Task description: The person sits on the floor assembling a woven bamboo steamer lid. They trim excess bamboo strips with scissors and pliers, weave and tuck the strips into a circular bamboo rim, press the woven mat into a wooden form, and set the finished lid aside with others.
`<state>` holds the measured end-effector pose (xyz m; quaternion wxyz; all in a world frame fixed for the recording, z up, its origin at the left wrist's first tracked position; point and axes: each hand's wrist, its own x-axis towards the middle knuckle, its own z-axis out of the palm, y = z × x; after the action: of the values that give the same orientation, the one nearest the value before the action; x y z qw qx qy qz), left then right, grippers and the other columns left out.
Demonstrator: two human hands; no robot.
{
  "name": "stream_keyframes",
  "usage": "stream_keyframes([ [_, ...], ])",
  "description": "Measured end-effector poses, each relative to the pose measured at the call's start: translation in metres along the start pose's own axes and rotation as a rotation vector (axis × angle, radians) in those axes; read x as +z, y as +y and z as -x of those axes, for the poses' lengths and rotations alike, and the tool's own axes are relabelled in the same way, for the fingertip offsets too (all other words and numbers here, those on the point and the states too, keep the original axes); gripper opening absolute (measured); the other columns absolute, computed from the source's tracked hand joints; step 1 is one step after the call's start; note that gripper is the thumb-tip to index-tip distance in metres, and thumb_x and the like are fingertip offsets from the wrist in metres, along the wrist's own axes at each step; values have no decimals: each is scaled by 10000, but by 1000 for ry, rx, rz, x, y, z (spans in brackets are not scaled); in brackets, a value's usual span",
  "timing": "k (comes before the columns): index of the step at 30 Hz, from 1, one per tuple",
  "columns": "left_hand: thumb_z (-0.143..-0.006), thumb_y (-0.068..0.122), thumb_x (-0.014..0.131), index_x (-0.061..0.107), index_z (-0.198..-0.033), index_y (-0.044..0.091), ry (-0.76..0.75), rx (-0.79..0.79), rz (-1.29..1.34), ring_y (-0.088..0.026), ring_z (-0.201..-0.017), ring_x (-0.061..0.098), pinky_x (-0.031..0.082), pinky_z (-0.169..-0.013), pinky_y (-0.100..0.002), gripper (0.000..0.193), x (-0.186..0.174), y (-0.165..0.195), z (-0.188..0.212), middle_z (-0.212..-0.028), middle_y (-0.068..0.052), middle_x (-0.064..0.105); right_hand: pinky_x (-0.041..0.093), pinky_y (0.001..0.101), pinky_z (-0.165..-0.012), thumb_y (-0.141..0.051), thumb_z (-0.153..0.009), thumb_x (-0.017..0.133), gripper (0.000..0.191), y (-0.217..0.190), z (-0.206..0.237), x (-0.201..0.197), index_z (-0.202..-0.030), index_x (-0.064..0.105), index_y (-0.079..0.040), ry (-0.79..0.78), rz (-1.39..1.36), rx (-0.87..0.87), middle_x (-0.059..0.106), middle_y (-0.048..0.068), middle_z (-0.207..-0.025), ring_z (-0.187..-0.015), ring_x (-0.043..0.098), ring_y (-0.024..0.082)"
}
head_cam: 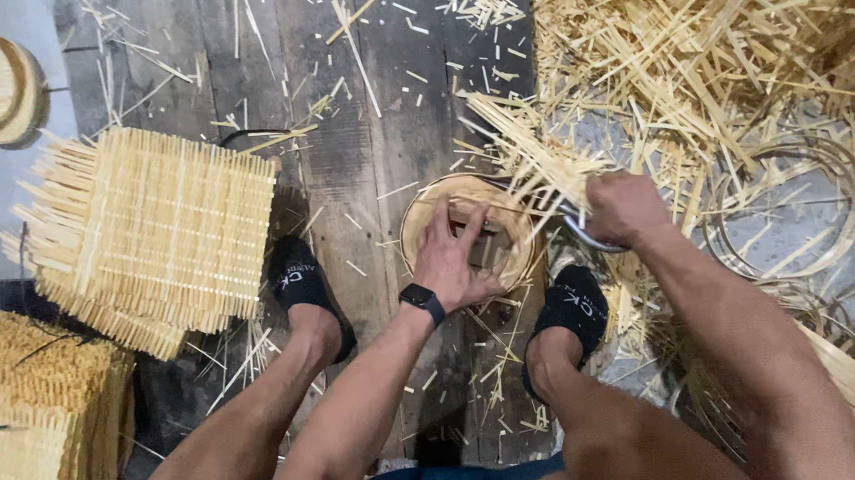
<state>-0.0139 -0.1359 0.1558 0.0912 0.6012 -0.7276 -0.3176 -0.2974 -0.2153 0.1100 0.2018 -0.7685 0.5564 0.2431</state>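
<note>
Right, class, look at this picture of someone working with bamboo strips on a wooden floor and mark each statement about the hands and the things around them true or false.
1. The left hand rests spread on a round woven basket. True.
2. A dark watch sits on the left wrist. True.
3. The right hand lies empty on the floor. False: it is closed on something with a metal rim, among loose bamboo strips; what it is cannot be told.
4. The person is barefoot. False: both feet wear black socks.
5. Stacked square woven mats lie to the person's left. True.
6. The bamboo hoops hang on a wall. False: they lie on the floor to the right.
</note>
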Motion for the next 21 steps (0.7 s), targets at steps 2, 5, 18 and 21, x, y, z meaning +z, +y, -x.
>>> stream_keyframes([
  [2, -549, 405, 884, 349, -1577, 294, -35, 41, -1, -543, -1372, 382, 336, -1149, -598, 1164, -8, -6, -1, -1611, -343, 183, 606, 400, -740, -329, -877, 650, 276, 15, -1, 7, -958, 656, -66, -35, -69, 44, 698, 117, -845, -769, 692, 258],
  [5, -526, 410, 906, 364, -1558, 289, -29, 50, 1, -528, -1399, 366, 316, -1159, -587, 1172, -6, -10, 1, -1599, -323, 195, 613, 443, -772, -405, -940, 628, 331, 46, -5, 27, -980, 687, -82, 25, -202, 214, 719, 151, -870, -807, 717, 309],
  [18, -910, 529, 675, 545, -1464, 110, 326, -577, 210, -406, -1328, 506, 407, -1157, -505, 707, 31, -81, -62, -1358, -227, 584, 582, 412, -630, -308, -731, 787, 879, 72, 22, 91, -1519, 474, -76, -29, -749, 637, 655, 191, -934, -728, 630, 261],
  [21, -657, 612, 908, 373, -1462, 32, 416, -415, -19, -505, -1344, 327, 253, -1075, -625, 1128, 33, -24, -29, -1432, -324, 405, 561, 387, -641, -404, -767, 850, 752, 46, 43, 71, -1352, 588, -10, -27, -745, 696, 660, 127, -916, -690, 587, 194],
])
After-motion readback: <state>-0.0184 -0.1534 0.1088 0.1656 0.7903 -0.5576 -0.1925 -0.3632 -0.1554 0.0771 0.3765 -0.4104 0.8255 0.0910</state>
